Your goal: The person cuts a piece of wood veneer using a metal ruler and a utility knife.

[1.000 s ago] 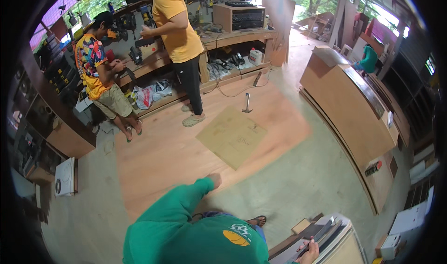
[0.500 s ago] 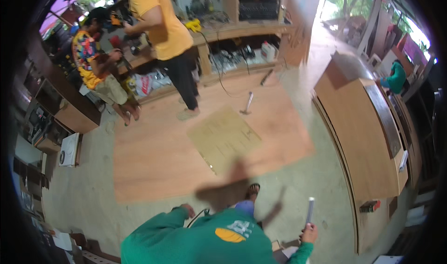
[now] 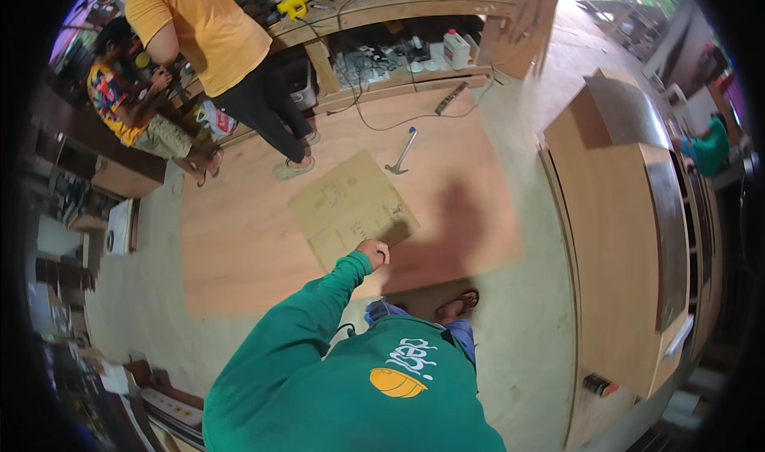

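My left hand [image 3: 373,253], in a green sleeve, reaches forward with its fingers curled into a loose fist. Nothing sticks out of it. Below it in the picture lies a flat piece of brown cardboard [image 3: 339,205], apart from the hand as far as I can tell. That cardboard rests on a large plywood sheet [image 3: 239,245] on the floor. A claw hammer [image 3: 405,151] lies on the plywood just beyond the cardboard. My right hand is out of sight, hidden by my body or below the picture.
A workbench [image 3: 382,17] with tools, cords and a yellow power tool [image 3: 293,6] runs along the back. Two people stand at its left, one in a yellow shirt [image 3: 199,33]. A wooden cabinet [image 3: 610,253] lies at right; a cord [image 3: 382,127] trails over the plywood.
My left arm has swung forward from beside my body. My right hand, which held a pale stick-like thing, has left the view. The workbench and plywood appear shifted left and upward.
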Tool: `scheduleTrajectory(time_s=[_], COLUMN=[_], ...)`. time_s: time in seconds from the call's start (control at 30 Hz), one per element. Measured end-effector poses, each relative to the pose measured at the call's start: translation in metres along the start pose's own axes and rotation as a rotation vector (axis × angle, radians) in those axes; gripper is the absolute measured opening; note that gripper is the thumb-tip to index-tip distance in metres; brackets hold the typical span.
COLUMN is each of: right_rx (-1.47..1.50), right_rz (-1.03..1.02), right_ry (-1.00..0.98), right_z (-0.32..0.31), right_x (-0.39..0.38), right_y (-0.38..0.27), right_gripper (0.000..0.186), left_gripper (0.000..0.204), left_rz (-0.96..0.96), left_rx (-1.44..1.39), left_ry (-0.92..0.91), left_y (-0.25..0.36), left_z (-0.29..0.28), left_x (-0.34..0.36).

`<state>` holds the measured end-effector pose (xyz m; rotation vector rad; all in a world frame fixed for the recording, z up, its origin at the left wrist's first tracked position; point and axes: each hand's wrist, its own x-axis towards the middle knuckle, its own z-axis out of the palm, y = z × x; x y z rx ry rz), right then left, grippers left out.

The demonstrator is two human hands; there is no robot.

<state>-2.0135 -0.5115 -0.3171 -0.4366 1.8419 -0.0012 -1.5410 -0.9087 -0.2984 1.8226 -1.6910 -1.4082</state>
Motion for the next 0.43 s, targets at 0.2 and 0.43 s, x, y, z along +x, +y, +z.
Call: scheduleTrajectory(time_s=[0.2,0.43], right_rx=[0.086,0.352], right_rz=[0.092,-0.055], right_ry=[0.021,0.446], right_z=[-0.194,-0.473], right_x=[0.121,0.232], right_y=[-0.128,-0.423], right_gripper=[0.029,0.03], left_gripper=[0.008,0.018], left_rz=[-0.373,-0.491], left_rx=[0.162,-0.025], left_ry=[0.216,-0.039], left_y=[-0.047,0.003], left_z=[0.1,0.129], left_x=[-0.003,0.002])
